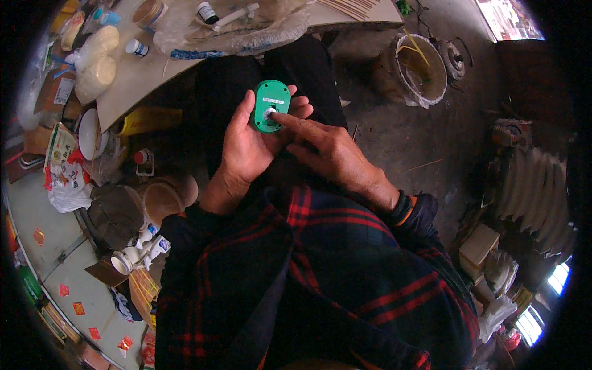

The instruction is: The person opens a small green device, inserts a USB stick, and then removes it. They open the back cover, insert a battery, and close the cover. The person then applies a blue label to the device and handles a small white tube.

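A small green oval device (pixel 273 98), with screw holes at its edge and a pale label strip, rests across the fingers of my left hand (pixel 250 145). My left thumb holds its left edge and the fingers support it from behind. Toward its lower end sits a round silvery disc (pixel 269 113), like a coin cell, in a dark recess. The outstretched index finger of my right hand (pixel 336 151) touches the device at this disc. The other right fingers are loosely bent and grip nothing that I can see; the right thumb is hidden.
Ahead stands a table (pixel 132 80) with a plastic bag (pixel 231 34), small bottles and thin sticks. A lined bin (pixel 419 71) is on the floor at the far right, beside a kettle (pixel 453 58). Buckets (pixel 163 200) and clutter crowd my left; boxes (pixel 478 250) lie right.
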{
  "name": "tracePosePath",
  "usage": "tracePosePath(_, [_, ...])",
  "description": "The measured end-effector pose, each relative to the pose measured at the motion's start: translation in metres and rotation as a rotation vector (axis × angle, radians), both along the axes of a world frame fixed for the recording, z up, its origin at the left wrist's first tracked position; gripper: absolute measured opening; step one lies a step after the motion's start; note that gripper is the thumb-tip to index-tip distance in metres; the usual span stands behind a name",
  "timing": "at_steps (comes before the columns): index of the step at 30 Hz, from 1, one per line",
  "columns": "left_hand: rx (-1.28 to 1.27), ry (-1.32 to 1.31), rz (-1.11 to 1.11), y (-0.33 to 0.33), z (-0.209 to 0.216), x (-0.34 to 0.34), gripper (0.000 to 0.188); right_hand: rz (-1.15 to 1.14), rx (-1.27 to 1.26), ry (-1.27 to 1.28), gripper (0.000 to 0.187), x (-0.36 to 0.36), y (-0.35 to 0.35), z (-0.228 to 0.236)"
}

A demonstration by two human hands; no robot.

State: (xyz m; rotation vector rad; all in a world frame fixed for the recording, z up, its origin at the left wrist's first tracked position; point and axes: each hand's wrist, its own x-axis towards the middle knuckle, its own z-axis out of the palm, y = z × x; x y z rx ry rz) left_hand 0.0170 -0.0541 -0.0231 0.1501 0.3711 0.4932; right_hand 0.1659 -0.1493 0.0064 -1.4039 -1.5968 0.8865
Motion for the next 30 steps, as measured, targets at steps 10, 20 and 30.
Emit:
tracePosePath(10, [-0.019, 0.017, 0.006, -0.004, -0.004, -0.001, 0.063, 0.000, 0.014, -0.201, 0.046, -0.004, 0.002, 0.001])
tracePosePath(20, [-0.174, -0.203, -0.017, -0.001, -0.004, -0.004, 0.059, -0.144, -0.243, 0.436, 0.024, 0.026, 0.006, 0.008])
tracePosePath(30, [-0.147, -0.118, -0.050, -0.002, -0.002, -0.001, 0.062, 0.023, -0.081, 0.143, 0.031, 0.026, 0.004, 0.006])
